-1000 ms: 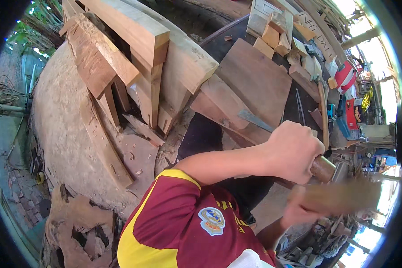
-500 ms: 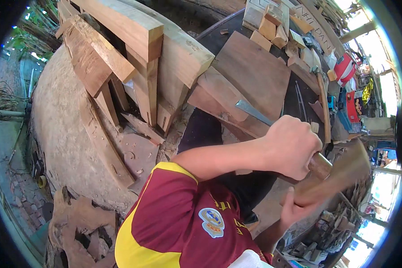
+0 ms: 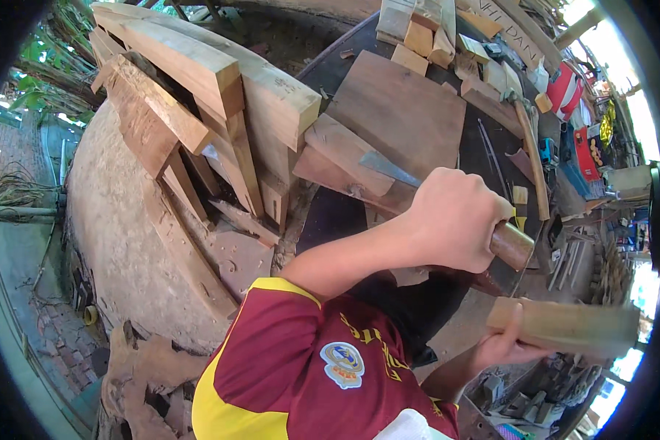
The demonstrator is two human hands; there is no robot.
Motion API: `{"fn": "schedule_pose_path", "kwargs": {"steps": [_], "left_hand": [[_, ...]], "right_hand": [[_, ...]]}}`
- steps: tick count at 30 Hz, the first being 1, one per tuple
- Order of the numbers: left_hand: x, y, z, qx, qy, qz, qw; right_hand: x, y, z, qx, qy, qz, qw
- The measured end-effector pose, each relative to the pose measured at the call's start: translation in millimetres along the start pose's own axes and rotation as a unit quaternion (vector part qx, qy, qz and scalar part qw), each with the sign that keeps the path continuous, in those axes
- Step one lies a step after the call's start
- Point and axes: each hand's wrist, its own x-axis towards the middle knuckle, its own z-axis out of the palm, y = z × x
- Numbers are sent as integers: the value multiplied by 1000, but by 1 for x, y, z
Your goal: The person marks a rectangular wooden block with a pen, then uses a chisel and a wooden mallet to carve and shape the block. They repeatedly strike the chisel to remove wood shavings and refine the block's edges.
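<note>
Our left hand has its fingers wrapped tightly around the handle of a chisel, whose flat metal blade lies over a narrow wooden board; we cannot tell whether it touches. Our right hand has its fingers closed around a wooden mallet, apart from the handle's end. Beyond, a broad brown board rests on the dark table near a wooden-handled hammer.
</note>
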Motion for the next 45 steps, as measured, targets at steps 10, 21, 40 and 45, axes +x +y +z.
{"fn": "schedule_pose_path", "kwargs": {"steps": [10,21,40,45], "left_hand": [[7,15,-5,-65,21,14,998],[12,14,-13,-97,49,9,994],[11,11,-4,-45,38,7,998],[11,12,7,-9,16,2,1000]], "right_hand": [[-1,3,-1,25,0,-11,1000],[37,-26,0,26,109,-68,991],[13,41,-31,-130,-149,-74,977],[-7,20,2,-115,-81,-58,988]]}}
